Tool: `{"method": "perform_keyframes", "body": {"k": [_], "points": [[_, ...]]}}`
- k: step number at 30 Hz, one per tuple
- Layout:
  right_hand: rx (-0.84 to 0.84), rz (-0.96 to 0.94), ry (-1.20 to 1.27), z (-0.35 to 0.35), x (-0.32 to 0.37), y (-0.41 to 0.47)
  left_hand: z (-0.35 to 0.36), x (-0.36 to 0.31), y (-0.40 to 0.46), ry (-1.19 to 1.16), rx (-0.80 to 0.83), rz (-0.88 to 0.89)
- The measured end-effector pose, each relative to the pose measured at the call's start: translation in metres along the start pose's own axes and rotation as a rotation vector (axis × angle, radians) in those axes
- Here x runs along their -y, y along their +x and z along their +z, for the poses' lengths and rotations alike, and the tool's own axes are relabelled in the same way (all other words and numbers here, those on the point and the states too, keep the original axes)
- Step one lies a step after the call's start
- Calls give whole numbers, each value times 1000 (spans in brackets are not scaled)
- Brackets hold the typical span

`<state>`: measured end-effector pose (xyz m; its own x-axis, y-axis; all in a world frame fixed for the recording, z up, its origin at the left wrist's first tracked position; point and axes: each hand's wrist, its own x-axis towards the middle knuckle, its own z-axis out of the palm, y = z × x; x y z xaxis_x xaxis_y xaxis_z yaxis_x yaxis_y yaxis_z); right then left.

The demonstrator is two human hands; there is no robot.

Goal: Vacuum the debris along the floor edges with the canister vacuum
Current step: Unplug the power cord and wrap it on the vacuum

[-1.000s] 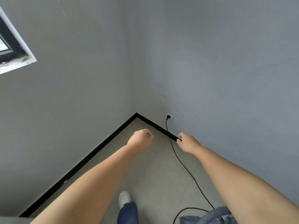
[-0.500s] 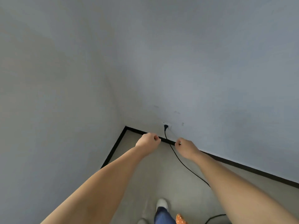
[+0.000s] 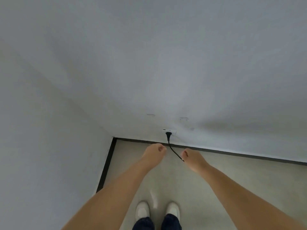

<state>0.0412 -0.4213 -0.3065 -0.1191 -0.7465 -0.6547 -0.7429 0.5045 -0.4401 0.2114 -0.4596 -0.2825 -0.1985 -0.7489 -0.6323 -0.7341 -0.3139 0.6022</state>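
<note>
Two bare hands are in view, a left hand (image 3: 155, 152) and a right hand (image 3: 192, 156), each on one bare forearm. One black cord (image 3: 174, 152) runs to one plug (image 3: 168, 134) in one white wall socket (image 3: 169, 131). Two white shoes (image 3: 142, 211) stand on the floor (image 3: 232, 176). Two walls (image 3: 166, 63) meet in one corner.

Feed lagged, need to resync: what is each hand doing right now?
Left hand: closed in a fist, holding nothing visible.
Right hand: curled around the thin black power cord plugged into the white wall socket.
</note>
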Motion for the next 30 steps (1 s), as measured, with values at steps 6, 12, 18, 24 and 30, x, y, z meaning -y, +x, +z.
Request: {"method": "perform_keyframes", "body": {"k": [6,12,18,24,30], "points": [[-41,41,108,81,-25,128,45,55,144,-61,-54,-9],[-125,41,373,149,-44,224,100,81,242,-190,-11,-53],[-228,-138,573,171,-50,254,117,104,288,-447,87,-30],[-291,-28,837,170,-39,247,121,97,278,-592,87,-30],[-109,-34,494,199,-52,180,138,126,221,-513,117,-201]]}}
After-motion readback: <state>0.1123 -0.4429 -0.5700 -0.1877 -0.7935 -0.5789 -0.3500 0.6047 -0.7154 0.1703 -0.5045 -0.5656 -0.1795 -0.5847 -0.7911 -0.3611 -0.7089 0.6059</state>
